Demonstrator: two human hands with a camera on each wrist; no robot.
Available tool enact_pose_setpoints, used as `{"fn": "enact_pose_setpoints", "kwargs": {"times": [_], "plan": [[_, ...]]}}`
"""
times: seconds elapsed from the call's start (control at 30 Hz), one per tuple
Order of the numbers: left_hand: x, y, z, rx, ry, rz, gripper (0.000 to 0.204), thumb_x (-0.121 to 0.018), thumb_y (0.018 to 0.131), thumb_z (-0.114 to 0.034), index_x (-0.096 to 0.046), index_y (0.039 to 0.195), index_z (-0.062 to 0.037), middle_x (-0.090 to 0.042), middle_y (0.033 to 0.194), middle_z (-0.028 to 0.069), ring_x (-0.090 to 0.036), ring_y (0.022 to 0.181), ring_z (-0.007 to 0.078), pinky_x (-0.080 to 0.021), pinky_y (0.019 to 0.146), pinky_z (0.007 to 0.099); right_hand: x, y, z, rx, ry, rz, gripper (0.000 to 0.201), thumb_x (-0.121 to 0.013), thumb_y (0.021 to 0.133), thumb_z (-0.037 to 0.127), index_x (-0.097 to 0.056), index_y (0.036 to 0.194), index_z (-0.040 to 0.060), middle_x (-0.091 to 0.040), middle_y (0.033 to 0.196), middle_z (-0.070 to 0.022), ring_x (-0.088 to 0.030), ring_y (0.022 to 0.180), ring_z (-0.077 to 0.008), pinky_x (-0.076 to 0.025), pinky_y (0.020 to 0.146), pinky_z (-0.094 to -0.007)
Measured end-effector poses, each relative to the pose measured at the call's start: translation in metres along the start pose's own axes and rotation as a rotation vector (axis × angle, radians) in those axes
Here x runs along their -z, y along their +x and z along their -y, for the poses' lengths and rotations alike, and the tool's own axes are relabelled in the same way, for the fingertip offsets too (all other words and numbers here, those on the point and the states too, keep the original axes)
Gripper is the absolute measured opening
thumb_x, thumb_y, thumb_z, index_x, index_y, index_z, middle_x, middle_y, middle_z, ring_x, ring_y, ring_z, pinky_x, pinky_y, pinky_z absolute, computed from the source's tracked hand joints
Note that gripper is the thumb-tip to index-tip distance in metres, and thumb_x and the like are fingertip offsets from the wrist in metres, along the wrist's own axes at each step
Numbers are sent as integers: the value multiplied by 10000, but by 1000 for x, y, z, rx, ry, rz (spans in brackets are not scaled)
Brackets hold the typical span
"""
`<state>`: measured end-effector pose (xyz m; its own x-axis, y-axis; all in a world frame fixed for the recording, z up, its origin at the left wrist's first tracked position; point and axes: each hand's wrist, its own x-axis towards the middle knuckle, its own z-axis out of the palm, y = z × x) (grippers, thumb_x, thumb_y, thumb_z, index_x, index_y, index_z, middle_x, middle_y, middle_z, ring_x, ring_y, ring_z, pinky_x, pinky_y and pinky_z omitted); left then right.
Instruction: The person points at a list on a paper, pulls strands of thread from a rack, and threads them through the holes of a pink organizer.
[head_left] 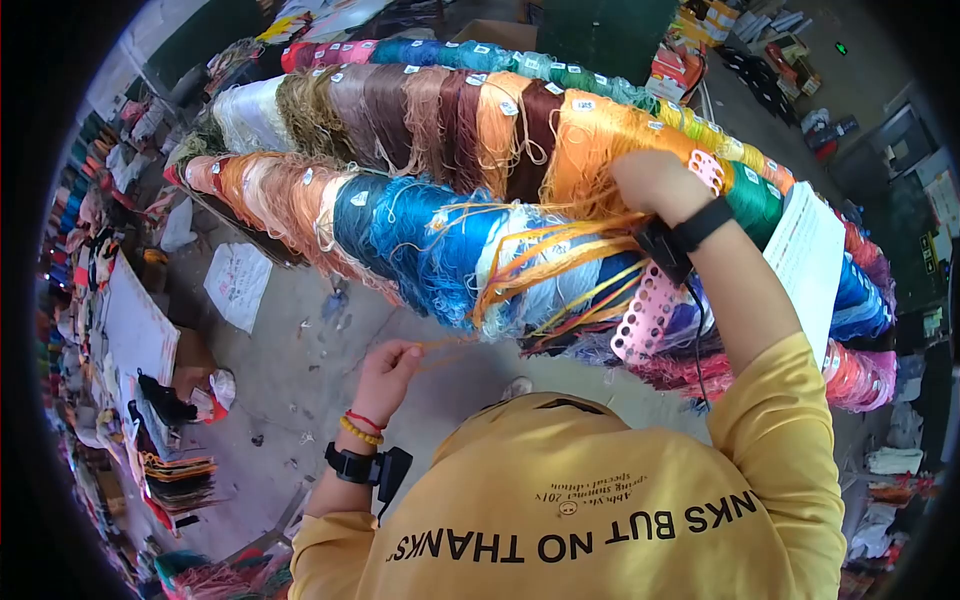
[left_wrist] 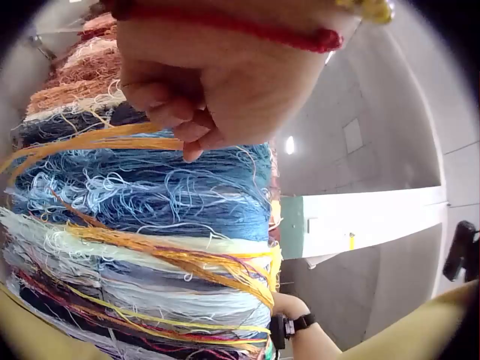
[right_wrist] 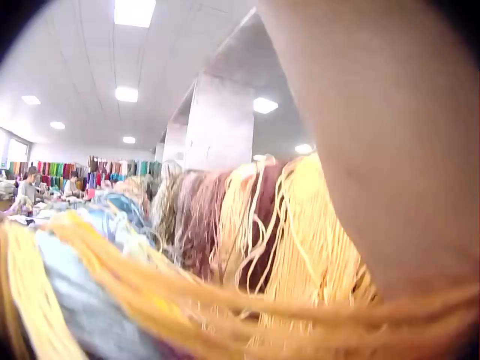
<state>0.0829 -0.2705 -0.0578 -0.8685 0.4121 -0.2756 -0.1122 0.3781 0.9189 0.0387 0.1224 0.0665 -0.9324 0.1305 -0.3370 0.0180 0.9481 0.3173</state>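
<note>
My left hand (head_left: 388, 375) pinches a few strands of orange thread (left_wrist: 97, 140) between curled fingers and thumb, in front of the rack. The strands stretch sideways past blue thread hanks (left_wrist: 150, 187). My right hand (head_left: 660, 185) is bent down against a yellow-orange hank (head_left: 595, 130) on the rack; its fingers are hidden, so I cannot tell how they grip. A loose bundle of orange strands (head_left: 535, 255) runs leftward from beneath that hand, over the blue and white hanks. In the right wrist view, orange strands (right_wrist: 247, 304) cross below the hand.
Labelled hanks in many colours, such as dark red (head_left: 458, 125), hang in rows along the rack. A pink perforated strip (head_left: 640, 315) and a white paper sheet (head_left: 810, 260) lie at its right. A pale table (head_left: 150, 320) stands at left; another paper (head_left: 238, 288) is on the floor.
</note>
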Motion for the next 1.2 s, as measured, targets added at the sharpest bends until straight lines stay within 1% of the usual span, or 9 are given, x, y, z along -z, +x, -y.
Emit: {"fn": "enact_pose_setpoints", "kwargs": {"times": [0.2, 0.3, 0.37, 0.5, 0.63, 0.7, 0.77, 1.17, 1.2], "plan": [[-30, -15, -83, -204, -16, 236, 156, -559, 895, -144, -607, 917, 3, -529, 717, -39, -439, 653, 34, -382, 586, 192, 40, -107, 29, 218, 488, -869, 372, -500, 748, 12, -561, 1106, 94, -566, 1078, -137, -603, 822, -298, -489, 695, -375], [-49, -20, -129, -491, -5, 303, 139, -553, 896, -127, -608, 920, -2, -517, 682, -48, -422, 618, 23, -365, 544, 191, 20, -142, 65, 680, 1043, -701, 529, -480, 738, -50, -461, 1250, 81, -560, 1065, -107, -559, 694, -109, -461, 629, -245], [-54, -31, -164, -549, 104, 365, 145, -540, 906, -128, -607, 939, -3, -551, 753, -39, -455, 688, 28, -389, 611, 187, 15, -169, 79, 690, 1425, -222, 526, -519, 788, -34, -413, 1292, 73, -570, 980, -86, -548, 667, -93, -451, 620, -227], [-75, -42, -198, -674, 186, 387, 127, -555, 892, -123, -611, 914, -12, -520, 667, -39, -427, 599, 25, -365, 519, 188, 1, -201, 72, 563, 1642, -214, 359, -623, 789, 129, -511, 1117, 35, -617, 710, -67, -573, 620, -127, -453, 562, -277], [-91, -45, -214, -798, 242, 414, 163, -561, 886, -143, -599, 892, 15, -527, 668, -27, -450, 613, 32, -386, 537, 195, -6, -239, 46, 300, 1164, -634, 199, -639, 768, 200, -611, 842, 18, -602, 655, -124, -610, 610, -233, -466, 558, -327], [-97, -44, -215, -837, 242, 418, 166, -562, 883, -139, -599, 905, 22, -551, 694, -22, -472, 654, 37, -408, 585, 199, 0, -266, 37, 208, 1027, -623, 118, -616, 823, 87, -578, 835, -24, -548, 647, -11, -487, 598, -66, -421, 554, -229], [-103, -45, -212, -852, 196, 417, 165, -561, 883, -137, -603, 912, 20, -565, 711, -21, -479, 672, 40, -414, 609, 202, -5, -284, 28, 150, 930, -668, 128, -613, 826, 98, -569, 814, -22, -530, 633, -10, -467, 602, -66, -411, 557, -230], [-166, -40, -130, -628, 81, 622, 188, -547, 904, -207, -638, 905, -42, -497, 655, -71, -367, 548, 18, -295, 488, 173, -30, -363, -11, 28, 1210, -381, 229, -614, 861, 234, -596, 799, 14, -489, 603, 42, -449, 548, -37, -375, 487, -201], [-169, -40, -127, -500, 102, 649, 190, -549, 899, -170, -651, 897, -9, -606, 786, -11, -503, 726, 56, -425, 663, 219, -37, -363, -17, 58, 1221, -363, 264, -599, 872, 289, -616, 866, 25, -490, 614, 44, -463, 532, -26, -385, 481, -179]]}}
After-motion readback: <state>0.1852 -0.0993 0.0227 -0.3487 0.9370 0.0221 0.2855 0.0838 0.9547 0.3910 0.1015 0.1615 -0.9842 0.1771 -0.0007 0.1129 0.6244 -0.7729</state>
